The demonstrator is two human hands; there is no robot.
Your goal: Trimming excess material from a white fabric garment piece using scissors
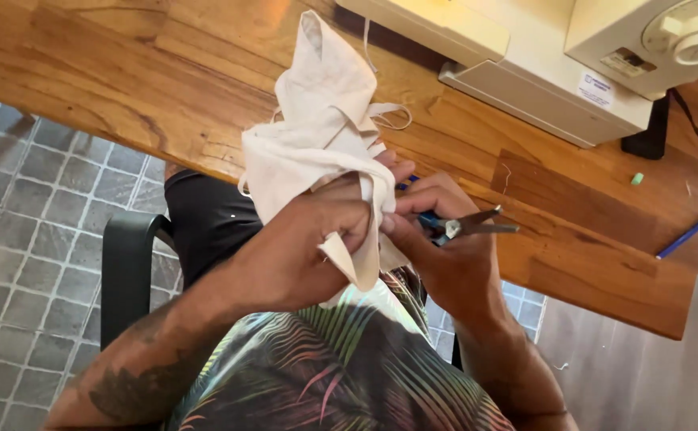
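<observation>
Fingers [347, 231] around cream cloth [317, 136], snips [465, 226] beside.

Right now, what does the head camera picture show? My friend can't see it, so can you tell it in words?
A person's left hand bunches a cream cloth while the right hand holds small blue-handled snips against it. They sit at a wooden table with a cream sewing machine at the back.
</observation>
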